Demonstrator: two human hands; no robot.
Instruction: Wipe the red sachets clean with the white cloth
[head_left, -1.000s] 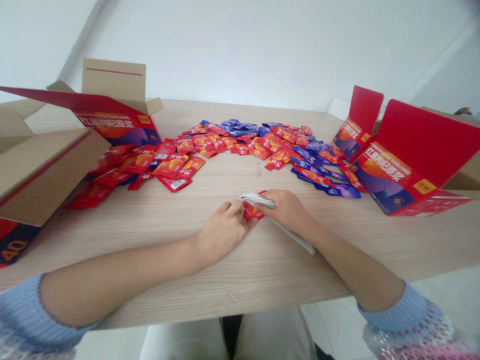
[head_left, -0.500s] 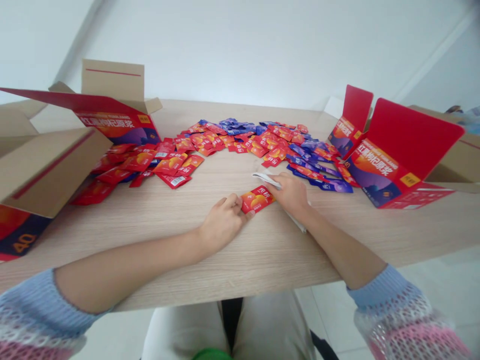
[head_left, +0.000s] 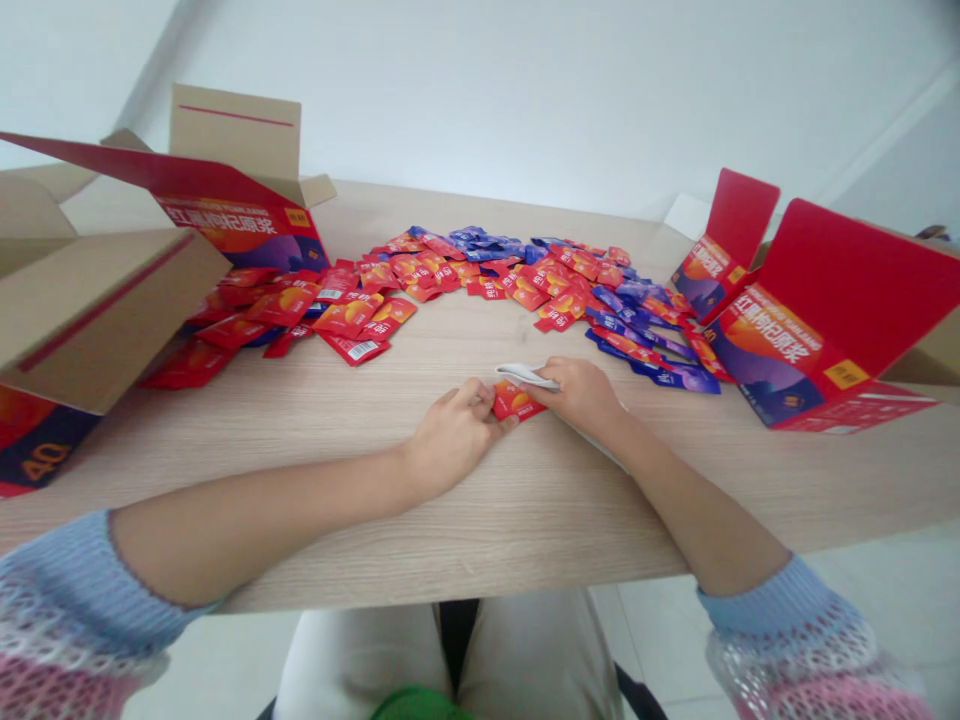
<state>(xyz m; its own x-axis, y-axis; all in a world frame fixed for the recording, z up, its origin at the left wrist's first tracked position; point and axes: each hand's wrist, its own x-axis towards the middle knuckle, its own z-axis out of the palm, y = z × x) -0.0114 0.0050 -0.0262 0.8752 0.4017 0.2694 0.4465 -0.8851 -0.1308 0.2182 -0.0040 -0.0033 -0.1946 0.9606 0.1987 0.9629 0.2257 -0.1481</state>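
Note:
A red sachet (head_left: 516, 400) with an orange fruit print lies near the middle of the table, between my two hands. My left hand (head_left: 459, 428) pinches its left end between thumb and fingers. In my right hand (head_left: 585, 398) is a folded white cloth (head_left: 527, 375), gripped so that its folded edge sticks out past the fingers over the sachet's upper right part. More of the cloth trails under my right wrist. Part of the sachet is hidden by the cloth and fingers.
An arc of red sachets (head_left: 352, 314) and purple sachets (head_left: 487, 243) spreads across the wooden table (head_left: 360, 565). Open cartons stand at both sides: a near-left carton (head_left: 112, 300), a back-left carton (head_left: 232, 220), a right carton (head_left: 787, 345) and a smaller-looking carton (head_left: 709, 270) behind it.
My right hand and the cloth have moved left over the sachet, covering more of it. My left hand still holds the sachet's left end. The view has shifted slightly.

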